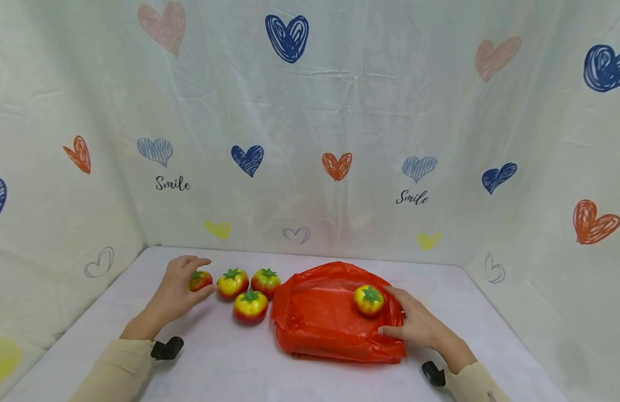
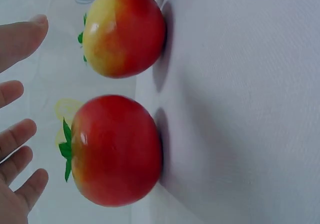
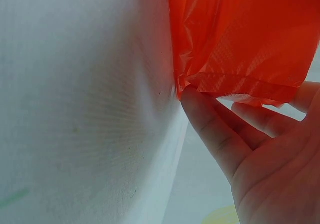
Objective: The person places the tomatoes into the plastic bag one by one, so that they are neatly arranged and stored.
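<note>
Tomatoes [image 1: 250, 310], four on the table [image 1: 219, 363], stand left of the red bag [image 1: 335, 347] in the head view; a fifth [image 1: 368, 300] lies in its open mouth. The left grip [image 1: 174, 293] arches around the leftmost tomato [image 1: 200, 282], likely to suit its roundness. The left wrist view shows its fingers [image 2: 20, 136] spread, holding nothing. In the right wrist view, the right grip [image 3: 272, 169], unclosed, touches the bag, perhaps steadying it.

Four tomatoes [image 1: 250, 308] lie on the desk [image 1: 214, 371], left of the bag [image 1: 317, 312]; another tomato [image 1: 368, 300] (toward the right) sits in it.
</note>
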The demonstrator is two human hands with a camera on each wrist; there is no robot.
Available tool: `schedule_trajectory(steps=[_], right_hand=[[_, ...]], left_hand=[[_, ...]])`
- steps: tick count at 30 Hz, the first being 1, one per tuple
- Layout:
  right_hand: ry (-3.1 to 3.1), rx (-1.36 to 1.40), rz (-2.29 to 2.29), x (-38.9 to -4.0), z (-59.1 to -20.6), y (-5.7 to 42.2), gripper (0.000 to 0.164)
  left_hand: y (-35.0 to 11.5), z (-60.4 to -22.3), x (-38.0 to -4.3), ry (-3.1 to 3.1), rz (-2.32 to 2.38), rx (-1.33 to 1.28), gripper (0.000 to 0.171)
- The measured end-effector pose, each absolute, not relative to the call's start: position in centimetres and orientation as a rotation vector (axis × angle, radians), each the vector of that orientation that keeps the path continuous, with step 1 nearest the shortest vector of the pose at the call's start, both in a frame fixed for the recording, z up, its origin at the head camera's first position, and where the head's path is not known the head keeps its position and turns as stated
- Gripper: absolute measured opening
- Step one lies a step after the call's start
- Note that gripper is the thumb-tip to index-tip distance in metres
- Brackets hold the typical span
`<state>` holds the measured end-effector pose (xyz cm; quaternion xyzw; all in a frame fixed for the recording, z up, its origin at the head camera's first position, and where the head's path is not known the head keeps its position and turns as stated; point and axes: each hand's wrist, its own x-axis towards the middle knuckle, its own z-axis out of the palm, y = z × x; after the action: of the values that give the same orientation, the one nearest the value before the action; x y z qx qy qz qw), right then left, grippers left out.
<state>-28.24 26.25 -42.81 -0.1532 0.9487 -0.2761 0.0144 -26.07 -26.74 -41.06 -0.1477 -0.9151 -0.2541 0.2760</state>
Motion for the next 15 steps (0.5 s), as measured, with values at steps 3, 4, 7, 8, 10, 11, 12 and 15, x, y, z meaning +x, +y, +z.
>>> schedule_trajectory(steps=[3,4,7,8,10,11,12,15], right_hand=[[2.954,-0.479,-0.858,-28.3,-42.8,26.3,0.098],[2.955,-0.481,-0.859,-28.3,-42.8,26.3,0.097],[2.956,-0.485,-0.858,-28.3,-42.8,26.3,0.098],[2.956,-0.484,-0.857,-28.3,-42.9,26.3,0.098],[2.956,-0.480,-0.856,-28.3,-42.9,26.3,0.099],[2.955,-0.479,-0.855,-28.3,-42.9,26.3,0.099],[2.955,-0.477,-0.853,-28.3,-42.9,26.3,0.099],[2.950,-0.484,-0.866,-28.2,-42.8,26.3,0.099]], left_hand=[[-26.9,-41.2,-26.1,-2.450,-0.693,-0.360,0.054],[-27.0,-41.3,-26.2,-2.448,-0.696,-0.347,0.055],[-27.2,-41.4,-26.2,-2.455,-0.705,-0.308,0.057],[-27.3,-41.4,-26.3,-2.461,-0.707,-0.297,0.058],[-27.5,-41.5,-26.4,-2.469,-0.710,-0.277,0.059],[-27.6,-41.5,-26.4,-2.472,-0.710,-0.268,0.059],[-27.7,-41.6,-26.4,-2.473,-0.711,-0.262,0.059],[-28.1,-41.7,-26.5,-2.471,-0.713,-0.253,0.059]])
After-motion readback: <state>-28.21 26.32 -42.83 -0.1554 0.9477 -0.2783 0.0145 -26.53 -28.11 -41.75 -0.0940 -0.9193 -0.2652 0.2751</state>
